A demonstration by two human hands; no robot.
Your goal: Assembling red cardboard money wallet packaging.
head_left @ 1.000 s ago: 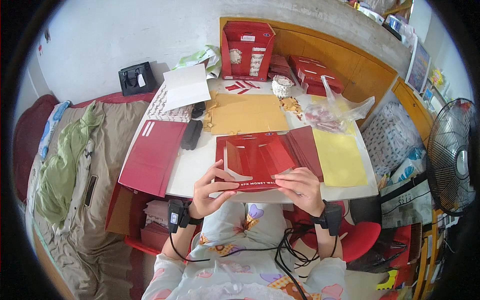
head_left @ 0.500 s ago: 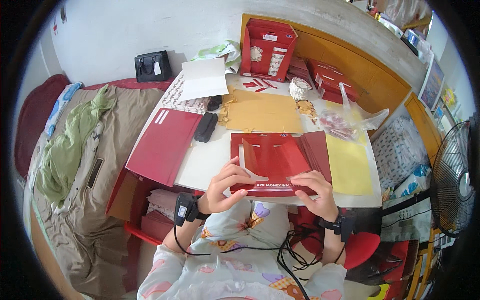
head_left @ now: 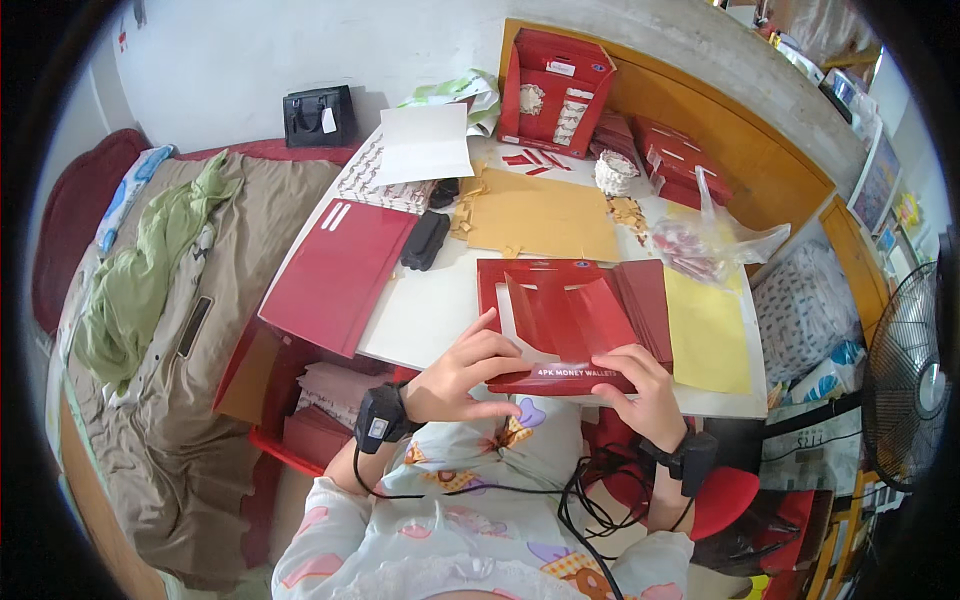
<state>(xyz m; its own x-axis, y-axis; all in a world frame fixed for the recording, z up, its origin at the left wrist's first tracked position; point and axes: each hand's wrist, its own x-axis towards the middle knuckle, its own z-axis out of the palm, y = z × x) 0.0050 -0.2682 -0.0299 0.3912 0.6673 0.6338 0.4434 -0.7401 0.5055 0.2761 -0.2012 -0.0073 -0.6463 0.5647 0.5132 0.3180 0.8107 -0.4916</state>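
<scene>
A red cardboard package sleeve with a cut-out window and a folded front strip lies at the table's near edge. My left hand grips its near left corner, fingers over the top and the thumb low by the front edge. At the near right corner, my right hand has its fingers on the strip and its thumb under the edge. Tucked against the sleeve's right side is a stack of dark red cards. What lies beneath the sleeve is hidden.
Dark red sheets lie left, beside a black case. Beyond the sleeve is a tan sheet; a yellow sheet lies right, below a clear plastic bag. A red display box stands behind a white roll. Cables cross my lap.
The whole view has shifted slightly. My left thumb has slid lower, off the sleeve's front edge, while both hands stay at its near corners.
</scene>
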